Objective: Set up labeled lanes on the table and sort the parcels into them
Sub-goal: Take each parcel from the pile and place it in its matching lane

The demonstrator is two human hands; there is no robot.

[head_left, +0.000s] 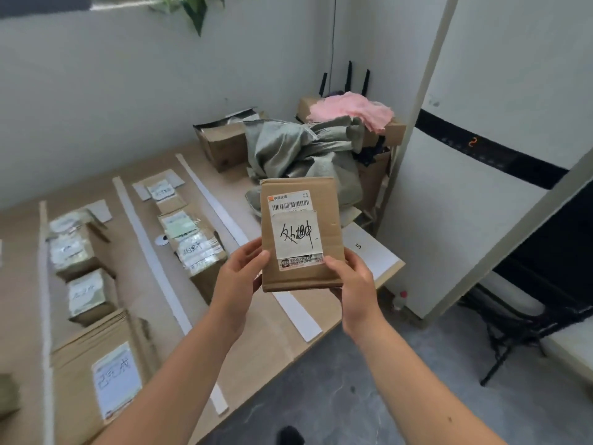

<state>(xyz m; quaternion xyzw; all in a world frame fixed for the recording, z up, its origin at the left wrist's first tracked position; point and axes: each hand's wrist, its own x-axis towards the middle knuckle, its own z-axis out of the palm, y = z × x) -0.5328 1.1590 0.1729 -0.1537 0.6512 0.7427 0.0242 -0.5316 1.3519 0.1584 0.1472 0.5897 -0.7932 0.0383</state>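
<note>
Tan table (276, 335), white walls (128, 91)

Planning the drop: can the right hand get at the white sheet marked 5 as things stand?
Probably yes: the sheet lies just beyond the right hand, nothing between, though that hand holds the parcel.

Brown cardboard parcel (301, 232); white label (296, 234) with black handwriting, barcode and orange logo. Tan bench (263, 335); white lane strips (154, 261). Pink cloth (351, 110). Grey-green sack (298, 152).

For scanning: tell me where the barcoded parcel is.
The parcel is centre of the head view, held by left hand and right hand above the table's right edge, before the grey sack.
</note>
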